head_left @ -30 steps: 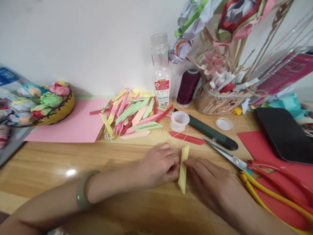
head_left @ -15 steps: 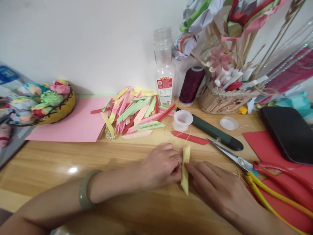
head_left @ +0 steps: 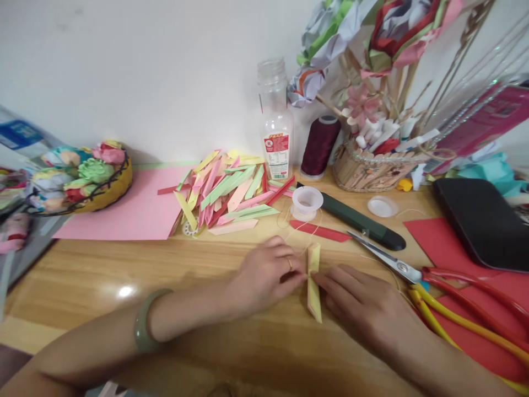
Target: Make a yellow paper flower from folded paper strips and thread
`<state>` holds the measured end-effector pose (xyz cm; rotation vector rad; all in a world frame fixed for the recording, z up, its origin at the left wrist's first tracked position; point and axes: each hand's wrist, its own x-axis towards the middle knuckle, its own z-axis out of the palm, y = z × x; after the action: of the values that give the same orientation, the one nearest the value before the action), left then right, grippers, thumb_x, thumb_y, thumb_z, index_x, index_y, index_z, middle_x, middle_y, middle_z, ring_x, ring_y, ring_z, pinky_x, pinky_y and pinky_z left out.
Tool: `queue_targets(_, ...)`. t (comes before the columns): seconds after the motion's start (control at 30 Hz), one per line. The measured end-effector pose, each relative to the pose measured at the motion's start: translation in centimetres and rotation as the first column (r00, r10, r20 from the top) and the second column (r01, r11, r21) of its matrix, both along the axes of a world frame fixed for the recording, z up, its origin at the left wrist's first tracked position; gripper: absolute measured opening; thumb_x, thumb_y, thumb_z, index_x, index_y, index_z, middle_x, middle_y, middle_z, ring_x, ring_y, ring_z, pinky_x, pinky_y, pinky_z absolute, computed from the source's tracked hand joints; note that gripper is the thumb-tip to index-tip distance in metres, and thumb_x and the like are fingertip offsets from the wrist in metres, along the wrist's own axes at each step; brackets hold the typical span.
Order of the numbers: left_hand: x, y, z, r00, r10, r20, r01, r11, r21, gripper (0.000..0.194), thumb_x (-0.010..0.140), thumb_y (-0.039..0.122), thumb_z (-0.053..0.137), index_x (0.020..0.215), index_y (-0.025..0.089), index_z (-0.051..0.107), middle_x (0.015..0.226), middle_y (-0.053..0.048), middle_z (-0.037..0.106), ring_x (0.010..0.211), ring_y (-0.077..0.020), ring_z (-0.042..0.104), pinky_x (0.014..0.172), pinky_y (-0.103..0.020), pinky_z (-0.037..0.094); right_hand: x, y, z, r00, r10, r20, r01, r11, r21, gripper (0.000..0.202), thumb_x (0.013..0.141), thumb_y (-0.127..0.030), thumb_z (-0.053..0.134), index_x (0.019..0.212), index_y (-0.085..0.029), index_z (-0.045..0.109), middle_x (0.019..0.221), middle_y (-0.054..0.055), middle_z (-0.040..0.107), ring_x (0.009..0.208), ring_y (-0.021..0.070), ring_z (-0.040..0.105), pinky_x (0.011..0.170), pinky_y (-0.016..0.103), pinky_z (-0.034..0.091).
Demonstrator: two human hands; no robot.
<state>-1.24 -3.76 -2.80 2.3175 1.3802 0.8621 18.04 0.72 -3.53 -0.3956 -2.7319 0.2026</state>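
Note:
A folded yellow paper strip [head_left: 314, 304] stands lengthwise between my hands, narrowed at its middle. My left hand [head_left: 270, 275], with a ring and a green bangle, is closed, thumb and forefinger pinched at the strip's left edge. From the other side, the fingertips of my right hand [head_left: 363, 300] press together on the strip's middle. Fine thread loops near the strip and the small white spool [head_left: 307, 202] behind it; whether my fingers also grip thread is too small to tell.
Red-and-yellow-handled scissors [head_left: 407, 270] lie right, beside a green cutter [head_left: 359, 223] and a black case [head_left: 481, 223]. Behind are a heap of folded paper strips [head_left: 227, 190], a glass bottle [head_left: 276, 127], a maroon thread cone [head_left: 320, 146] and a stick basket [head_left: 372, 168]. A flower basket [head_left: 103, 187] sits left.
My left thumb and forefinger have straightened into a pinch at the strip's edge. The strip's middle looks narrower and its lower half has tilted slightly. The view has shifted a little.

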Motion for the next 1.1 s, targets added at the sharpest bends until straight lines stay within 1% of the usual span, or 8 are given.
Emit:
queue_targets(0.1, -0.2, -0.1, 0.2, 0.995, 0.006, 0.095, -0.003, 0.999, -0.032, 0.011, 0.08, 0.021, 0.058, 0.072, 0.014, 0.059, 0.07, -0.003, 0.065, 0.067, -0.0131, 0.052, 0.067, -0.026, 0.042, -0.1, 0.0, 0.1, 0.999, -0.036, -0.029, 0.034, 0.997, -0.075, 0.021, 0.086, -0.009, 0.037, 0.091, -0.014, 0.058, 0.081, 0.008, 0.063, 0.073, 0.0187, 0.061, 0.06, 0.03, 0.051)
queue_targets(0.27, -0.2, 0.1, 0.5, 0.975, -0.067, 0.213, 0.094, 0.988, -0.12, 0.008, 0.079, 0.019, 0.059, 0.073, 0.015, 0.058, 0.084, -0.005, 0.066, 0.08, -0.0131, 0.057, 0.076, -0.027, 0.044, -0.1, 0.1, 0.6, 0.996, -0.084, -0.024, 0.076, 0.966, -0.247, 0.023, 0.084, -0.009, 0.038, 0.092, -0.015, 0.059, 0.079, 0.007, 0.062, 0.07, 0.0167, 0.059, 0.061, 0.029, 0.049)
queue_targets(0.47, -0.1, 0.5, 0.5, 0.967, -0.068, 0.247, 0.121, 0.971, -0.204, 0.009, 0.081, 0.017, 0.056, 0.071, 0.015, 0.055, 0.079, -0.004, 0.064, 0.078, -0.0123, 0.057, 0.074, -0.025, 0.045, -0.1, 0.2, 0.8, 0.99, -0.131, 0.05, 0.14, 0.919, -0.369, 0.022, 0.084, -0.009, 0.039, 0.091, -0.016, 0.059, 0.081, 0.006, 0.06, 0.073, 0.0164, 0.057, 0.066, 0.029, 0.046)
queue_targets(0.6, -0.1, 0.4, 0.4, 0.965, -0.111, 0.237, 0.162, 0.964, -0.209, 0.014, 0.081, 0.018, 0.054, 0.068, 0.016, 0.052, 0.078, -0.004, 0.063, 0.078, -0.0127, 0.057, 0.075, -0.027, 0.045, 0.0, 0.2, 0.9, 0.99, -0.133, 0.055, 0.143, 0.919, -0.368, 0.022, 0.082, -0.008, 0.038, 0.087, -0.016, 0.058, 0.077, 0.005, 0.059, 0.069, 0.0162, 0.056, 0.063, 0.028, 0.043)
queue_targets(0.77, -0.2, 0.4, 0.5, 0.963, -0.137, 0.234, 0.21, 0.923, -0.322, 0.014, 0.084, 0.022, 0.05, 0.072, 0.016, 0.052, 0.085, -0.004, 0.066, 0.079, -0.0121, 0.06, 0.076, -0.025, 0.045, -0.1, 0.3, 0.8, 0.985, -0.146, 0.091, 0.17, 0.911, -0.377, 0.019, 0.083, -0.01, 0.039, 0.08, -0.017, 0.056, 0.072, 0.003, 0.056, 0.063, 0.0155, 0.053, 0.058, 0.028, 0.041)
queue_targets(0.87, 0.1, 0.4, 0.6, 0.981, -0.086, 0.173, 0.145, 0.922, -0.36, 0.013, 0.085, 0.025, 0.05, 0.076, 0.016, 0.053, 0.082, -0.003, 0.065, 0.076, -0.0122, 0.059, 0.073, -0.025, 0.045, 0.0, 0.3, 0.7, 0.981, -0.159, 0.109, 0.189, 0.899, -0.396, 0.018, 0.085, -0.012, 0.038, 0.084, -0.017, 0.056, 0.075, 0.004, 0.057, 0.065, 0.0158, 0.054, 0.06, 0.028, 0.042)
queue_targets(0.97, 0.5, 0.5, 0.5, 0.996, -0.04, 0.078, 0.065, 0.932, -0.357, 0.011, 0.084, 0.025, 0.052, 0.078, 0.016, 0.054, 0.078, -0.001, 0.062, 0.069, -0.0112, 0.055, 0.067, -0.023, 0.044, 0.3, 0.2, 0.7, 0.979, -0.175, 0.107, 0.203, 0.903, -0.38, 0.019, 0.087, -0.016, 0.037, 0.09, -0.018, 0.056, 0.079, 0.004, 0.06, 0.069, 0.0162, 0.057, 0.063, 0.029, 0.044)
queue_targets(1.1, 1.0, 0.6, 0.5, 0.999, -0.018, 0.047, 0.033, 0.941, -0.336, 0.008, 0.08, 0.022, 0.057, 0.077, 0.015, 0.055, 0.077, -0.001, 0.06, 0.068, -0.011, 0.053, 0.065, -0.022, 0.043, 0.7, 0.2, 0.5, 0.981, -0.192, 0.039, 0.196, 0.944, -0.267, 0.018, 0.088, -0.017, 0.039, 0.092, -0.02, 0.057, 0.08, 0.003, 0.062, 0.07, 0.0152, 0.059, 0.062, 0.027, 0.045)
